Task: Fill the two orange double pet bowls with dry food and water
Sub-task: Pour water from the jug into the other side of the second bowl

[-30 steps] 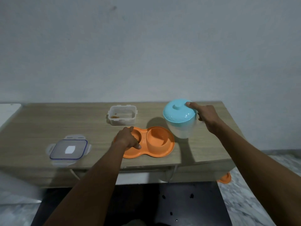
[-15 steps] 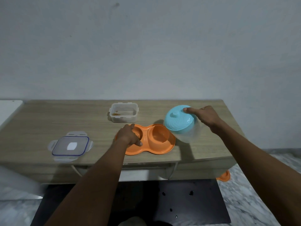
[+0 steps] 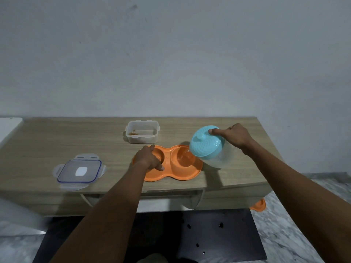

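orange bowl now taking water from the tipped jug

wooden table (image 3: 47,141) first: nothing on its top has shifted in the last second, and the open food container (image 3: 141,131) sits at the back with only a few bits left in one corner, its lid (image 3: 79,170) off to your left. what changed is the clear jug (image 3: 214,150). a second ago it stood upright beside the orange double bowl (image 3: 168,164); you have since tipped it, blue lid (image 3: 206,142) leaning over the right cup. a thin stream seems to be reaching that cup, though it is faint. so the water step is under way here, and the second orange bowl (image 3: 258,205) waits on the floor.

your right hand (image 3: 235,137) is wrapped shut around the jug, forefinger pressed on the lid. your left hand (image 3: 150,158) curls over the left cup's rim, steadying the bowl; its contents are hidden.
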